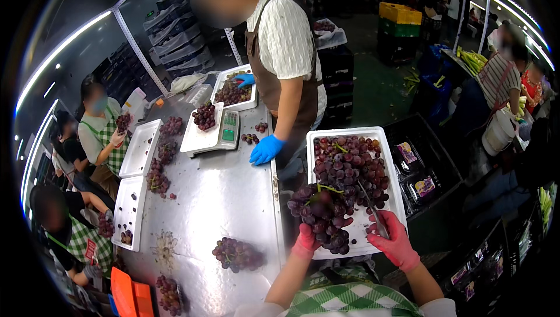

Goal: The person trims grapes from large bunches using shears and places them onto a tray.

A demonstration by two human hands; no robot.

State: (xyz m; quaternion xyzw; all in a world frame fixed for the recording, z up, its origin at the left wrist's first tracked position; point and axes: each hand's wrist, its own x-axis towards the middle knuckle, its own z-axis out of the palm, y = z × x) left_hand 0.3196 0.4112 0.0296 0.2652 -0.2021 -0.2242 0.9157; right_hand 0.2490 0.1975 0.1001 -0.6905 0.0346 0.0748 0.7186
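My left hand (306,241), in a pink glove, holds up a bunch of dark red grapes (321,214) by its lower left side. My right hand (391,240), gloved alike, grips narrow-bladed metal scissors (375,214), their blades pointing up and left beside the bunch. Both hands are over the near end of a white foam tray (313,155), where more grapes (350,159) are heaped. One loose grape (353,241) lies at the tray's near end. Whether the scissor blades are apart is hard to tell. Left of my arms, a grape bunch (238,254) rests on the metal table (210,212).
A co-worker's blue-gloved hand (267,149) rests at the table edge, near a digital scale (228,129) bearing grapes. Black crates (446,159) with clear packs stand right of my tray. White trays (142,148) and an orange container (131,295) lie left; two co-workers handle grapes there.
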